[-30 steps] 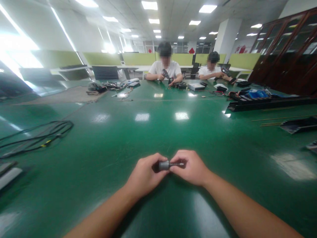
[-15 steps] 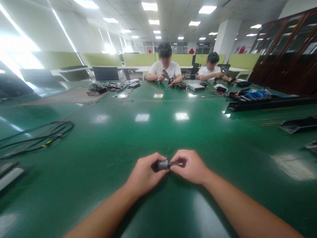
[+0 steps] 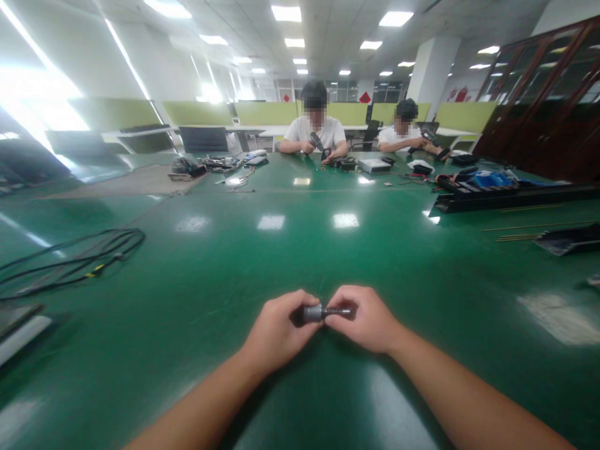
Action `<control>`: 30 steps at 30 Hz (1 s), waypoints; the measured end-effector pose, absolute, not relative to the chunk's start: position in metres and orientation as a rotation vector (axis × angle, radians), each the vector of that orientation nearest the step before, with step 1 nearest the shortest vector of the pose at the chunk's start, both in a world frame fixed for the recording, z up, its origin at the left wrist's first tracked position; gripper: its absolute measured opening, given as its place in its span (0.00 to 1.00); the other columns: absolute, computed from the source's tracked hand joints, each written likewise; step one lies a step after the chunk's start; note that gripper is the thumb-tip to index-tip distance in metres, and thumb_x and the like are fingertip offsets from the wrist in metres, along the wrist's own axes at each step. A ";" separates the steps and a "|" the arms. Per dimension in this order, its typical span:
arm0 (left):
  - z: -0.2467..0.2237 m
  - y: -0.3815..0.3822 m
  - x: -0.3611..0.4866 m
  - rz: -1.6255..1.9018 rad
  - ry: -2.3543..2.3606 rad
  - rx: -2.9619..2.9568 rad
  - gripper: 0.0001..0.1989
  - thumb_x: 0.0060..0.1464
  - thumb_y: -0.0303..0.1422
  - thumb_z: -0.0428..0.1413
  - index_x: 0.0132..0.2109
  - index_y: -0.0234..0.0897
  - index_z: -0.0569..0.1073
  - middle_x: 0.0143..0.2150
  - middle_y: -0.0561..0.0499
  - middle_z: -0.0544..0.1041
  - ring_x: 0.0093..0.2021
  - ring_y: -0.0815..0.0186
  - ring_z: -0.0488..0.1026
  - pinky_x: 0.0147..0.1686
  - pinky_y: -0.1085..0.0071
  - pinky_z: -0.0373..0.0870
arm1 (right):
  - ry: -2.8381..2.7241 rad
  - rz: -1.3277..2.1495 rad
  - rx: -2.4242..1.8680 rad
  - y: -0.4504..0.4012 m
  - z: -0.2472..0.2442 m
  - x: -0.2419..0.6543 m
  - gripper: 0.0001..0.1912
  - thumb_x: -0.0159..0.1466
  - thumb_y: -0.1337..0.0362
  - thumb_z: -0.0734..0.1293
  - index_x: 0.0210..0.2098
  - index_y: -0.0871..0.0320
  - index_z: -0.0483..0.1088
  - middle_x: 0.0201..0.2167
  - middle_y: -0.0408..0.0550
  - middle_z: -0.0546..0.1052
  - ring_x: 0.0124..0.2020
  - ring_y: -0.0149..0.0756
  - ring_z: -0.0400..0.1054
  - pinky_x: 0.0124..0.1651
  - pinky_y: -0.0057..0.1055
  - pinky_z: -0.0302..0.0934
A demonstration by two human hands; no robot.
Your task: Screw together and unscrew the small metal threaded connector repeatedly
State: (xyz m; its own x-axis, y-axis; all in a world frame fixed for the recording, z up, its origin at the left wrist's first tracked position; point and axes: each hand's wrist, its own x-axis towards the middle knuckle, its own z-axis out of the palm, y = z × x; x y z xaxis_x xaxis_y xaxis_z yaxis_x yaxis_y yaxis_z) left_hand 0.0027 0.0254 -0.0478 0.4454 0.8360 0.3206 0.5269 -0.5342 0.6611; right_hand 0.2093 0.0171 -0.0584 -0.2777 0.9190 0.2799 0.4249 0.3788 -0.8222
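A short grey metal cylinder with a thin dark shaft (image 3: 313,313) lies level between my two hands, just above the green table. My left hand (image 3: 280,325) is closed around the cylinder from the left, its thumb and fingers hiding the dark rear end. From the right, my right hand (image 3: 363,319) pinches the thin shaft (image 3: 338,311), which has a ridged look and a bright tip. The fingertips of both hands nearly meet where shaft and cylinder join. Whether the shaft is a separate piece I cannot tell.
The green table (image 3: 225,262) stretches ahead. Black cables (image 3: 112,240) lie coiled at left, above a flat pale-edged item (image 3: 23,337). Black metal channels (image 3: 506,199) and thin rods lie at right. Across the table, two people (image 3: 315,134) handle power drills among scattered parts.
The whole view has shifted slightly to the right. My hands keep nearly the same hold on the cylinder and shaft.
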 end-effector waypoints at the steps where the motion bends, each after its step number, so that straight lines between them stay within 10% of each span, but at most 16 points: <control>1: -0.048 0.026 0.002 0.876 1.142 2.228 0.07 0.52 0.30 0.62 0.39 0.41 0.75 0.37 0.56 0.79 0.38 0.68 0.76 0.39 0.73 0.68 | -1.863 0.808 -1.166 0.017 -0.058 0.209 0.02 0.55 0.69 0.72 0.30 0.59 0.76 0.27 0.44 0.77 0.29 0.33 0.70 0.33 0.27 0.60; 30: -0.048 0.030 -0.001 0.960 1.217 2.148 0.08 0.52 0.30 0.63 0.41 0.39 0.75 0.39 0.53 0.80 0.38 0.65 0.77 0.40 0.70 0.71 | -1.744 0.788 -1.232 0.018 -0.060 0.209 0.02 0.57 0.67 0.70 0.31 0.59 0.75 0.25 0.43 0.75 0.27 0.32 0.67 0.30 0.27 0.59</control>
State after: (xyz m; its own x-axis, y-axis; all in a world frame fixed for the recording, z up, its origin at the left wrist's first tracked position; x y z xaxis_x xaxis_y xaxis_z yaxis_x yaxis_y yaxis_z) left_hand -0.0010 0.0300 -0.0479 0.3563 0.8721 0.3354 0.5293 -0.4842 0.6967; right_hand 0.2092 0.0179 -0.0599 -0.1656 0.9471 0.2748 0.4199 0.3199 -0.8494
